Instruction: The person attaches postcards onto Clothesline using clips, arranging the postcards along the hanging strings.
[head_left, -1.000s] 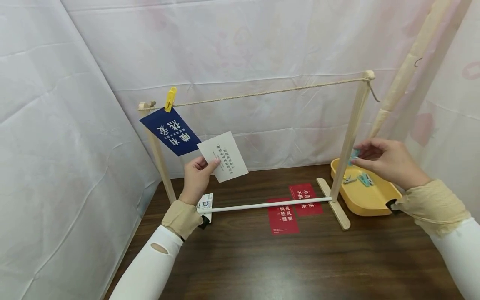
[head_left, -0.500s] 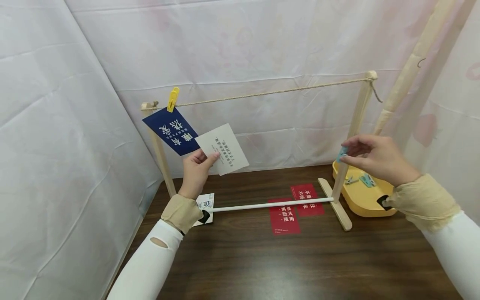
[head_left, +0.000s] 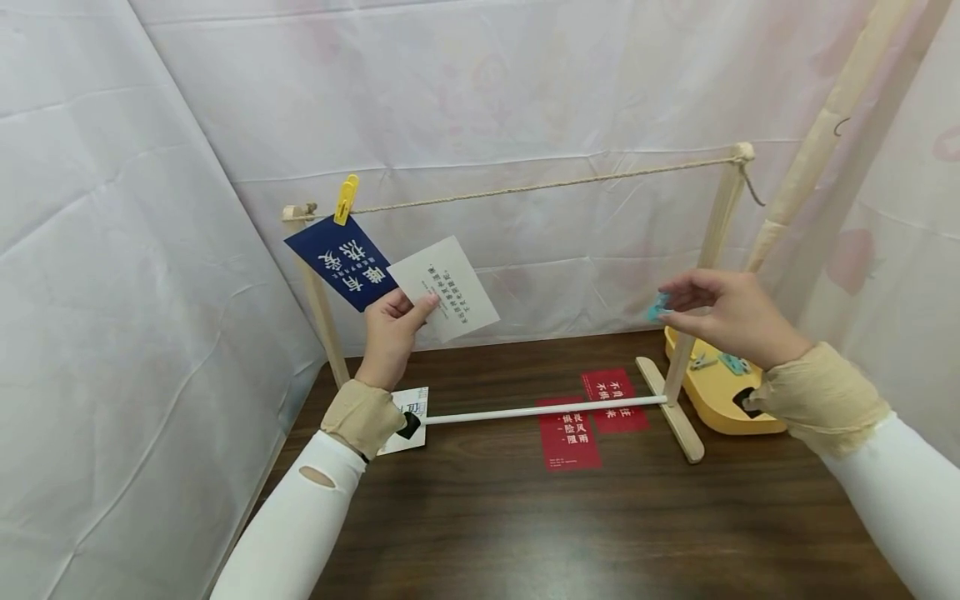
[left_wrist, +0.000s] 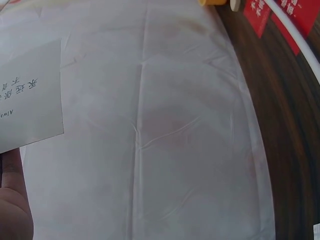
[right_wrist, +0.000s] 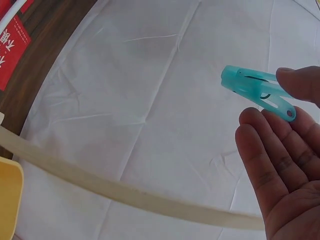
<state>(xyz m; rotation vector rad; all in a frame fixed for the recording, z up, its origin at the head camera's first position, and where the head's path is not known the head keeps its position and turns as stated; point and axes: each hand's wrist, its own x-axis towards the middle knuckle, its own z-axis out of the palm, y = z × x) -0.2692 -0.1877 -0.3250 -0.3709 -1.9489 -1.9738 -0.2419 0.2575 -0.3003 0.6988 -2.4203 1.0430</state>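
My left hand (head_left: 392, 337) pinches a white card (head_left: 444, 287) with printed characters between thumb and fingers, just below the rope (head_left: 510, 192). Behind and left of it, a dark blue card (head_left: 341, 260) hangs tilted from the rope by a yellow clothespin (head_left: 346, 199). In the left wrist view the white card (left_wrist: 32, 95) stands above the fingers. My right hand (head_left: 738, 312) pinches a light blue clothespin (head_left: 658, 307) by its handle end, in front of the right post (head_left: 720, 225). The right wrist view shows the clothespin (right_wrist: 257, 90) with its tip pointing away from the thumb.
A yellow tray (head_left: 723, 408) with several clothespins (head_left: 733, 364) stands at the right, beside the wooden foot (head_left: 670, 410). Two red cards (head_left: 570, 442) lie under the white rod (head_left: 487, 413). Another white card (head_left: 408, 437) lies near the left post (head_left: 318, 292).
My right hand has moved left with the light blue clothespin, from beside the tray to past the right post. My left hand has raised the white card slightly.
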